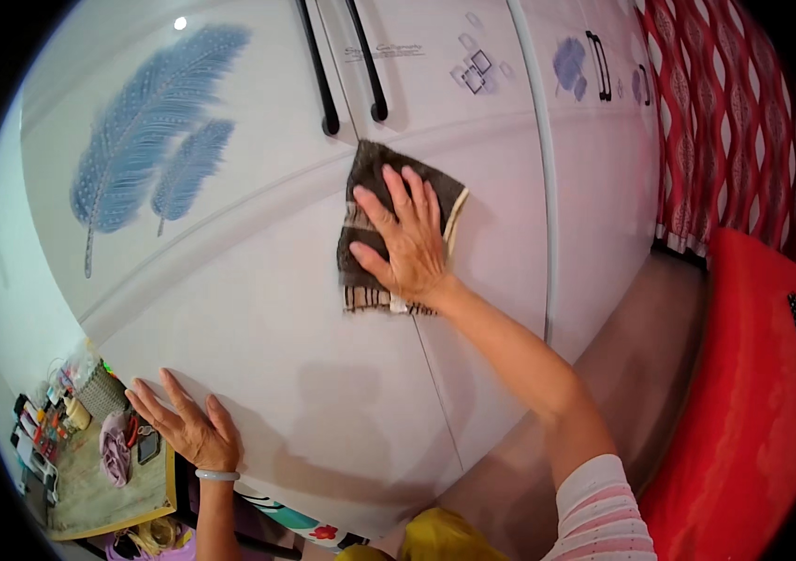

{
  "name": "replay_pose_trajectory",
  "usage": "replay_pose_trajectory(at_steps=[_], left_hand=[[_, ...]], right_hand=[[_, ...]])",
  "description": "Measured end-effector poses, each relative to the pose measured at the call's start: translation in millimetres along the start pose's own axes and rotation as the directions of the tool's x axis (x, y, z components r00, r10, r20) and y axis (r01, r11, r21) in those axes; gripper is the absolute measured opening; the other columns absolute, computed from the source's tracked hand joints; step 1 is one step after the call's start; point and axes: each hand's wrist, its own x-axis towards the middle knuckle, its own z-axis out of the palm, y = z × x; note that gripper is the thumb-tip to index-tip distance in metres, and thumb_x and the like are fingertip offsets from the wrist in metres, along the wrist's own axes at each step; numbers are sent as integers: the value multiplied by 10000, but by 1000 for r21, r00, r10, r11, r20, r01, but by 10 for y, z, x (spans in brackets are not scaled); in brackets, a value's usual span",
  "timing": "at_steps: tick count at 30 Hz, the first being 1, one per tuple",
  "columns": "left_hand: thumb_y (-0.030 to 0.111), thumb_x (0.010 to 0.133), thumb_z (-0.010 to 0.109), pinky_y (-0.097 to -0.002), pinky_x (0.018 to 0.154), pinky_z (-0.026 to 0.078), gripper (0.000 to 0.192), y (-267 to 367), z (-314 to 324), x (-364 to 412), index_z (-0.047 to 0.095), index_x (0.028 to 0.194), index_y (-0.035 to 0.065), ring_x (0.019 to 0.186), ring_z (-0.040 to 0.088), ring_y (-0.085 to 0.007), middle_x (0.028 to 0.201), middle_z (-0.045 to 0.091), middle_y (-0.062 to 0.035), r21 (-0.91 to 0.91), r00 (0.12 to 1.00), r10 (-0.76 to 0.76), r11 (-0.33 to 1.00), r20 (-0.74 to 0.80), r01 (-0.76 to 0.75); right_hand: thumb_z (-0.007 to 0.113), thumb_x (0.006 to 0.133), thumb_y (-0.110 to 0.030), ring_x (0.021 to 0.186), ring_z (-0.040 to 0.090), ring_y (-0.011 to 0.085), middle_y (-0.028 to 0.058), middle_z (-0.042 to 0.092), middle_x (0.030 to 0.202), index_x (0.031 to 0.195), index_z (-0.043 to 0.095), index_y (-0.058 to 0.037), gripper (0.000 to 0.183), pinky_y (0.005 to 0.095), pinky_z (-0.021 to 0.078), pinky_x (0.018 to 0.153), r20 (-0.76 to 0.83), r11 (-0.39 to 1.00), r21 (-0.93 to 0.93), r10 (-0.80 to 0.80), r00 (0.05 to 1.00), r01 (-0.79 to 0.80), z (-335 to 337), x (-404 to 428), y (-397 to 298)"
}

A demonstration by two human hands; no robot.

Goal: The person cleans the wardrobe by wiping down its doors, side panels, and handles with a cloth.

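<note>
A dark grey-brown cloth (364,256) with a striped end and a pale yellow edge lies flat against the white wardrobe doors (286,280), below two black bar handles (319,70). My right hand (408,242) presses on it with fingers spread, covering part of it. Lower left, my left hand (191,431), with a pale bangle (217,475) at the wrist, rests with spread fingers on the left door near its edge and holds nothing. Blue feather prints (152,126) decorate the door above.
At lower left a table (89,501) carries a pink cloth (115,449), a phone (148,447), a woven basket (100,394) and several bottles. A red-covered bed or seat (742,393) stands at right, near a red patterned curtain (721,126).
</note>
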Motion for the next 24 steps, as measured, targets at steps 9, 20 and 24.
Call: replay_pose_trajectory(at_steps=[9, 20, 24], left_hand=[[358, 1001, 415, -522, 1160, 161, 584, 26, -23, 37, 314, 1512, 93, 1463, 123, -404, 1572, 169, -210, 26, 998, 51, 998, -28, -50], [382, 1010, 395, -522, 1156, 177, 594, -43, 45, -18, 305, 1512, 77, 1462, 116, -405, 1575, 138, -217, 73, 998, 62, 995, 15, -63], [373, 1005, 395, -515, 1160, 165, 603, -74, 29, -29, 279, 1524, 89, 1469, 98, -397, 1580, 132, -217, 65, 996, 82, 994, 38, -84]], right_hand=[[516, 932, -309, 1358, 303, 428, 186, 349, 1494, 1428, 428, -146, 529, 588, 200, 1099, -183, 990, -66, 113, 977, -127, -11, 210, 695], [696, 807, -101, 1408, 263, 373, 127, 301, 1536, 1497, 312, -174, 793, 508, 199, 1132, -250, 895, -175, 363, 898, -411, -14, -8, 1371], [821, 572, 7, 1449, 198, 332, 81, 243, 1572, 1532, 214, -233, 1161, 482, 169, 1161, -255, 807, -189, 510, 821, -560, -32, -340, 1765]])
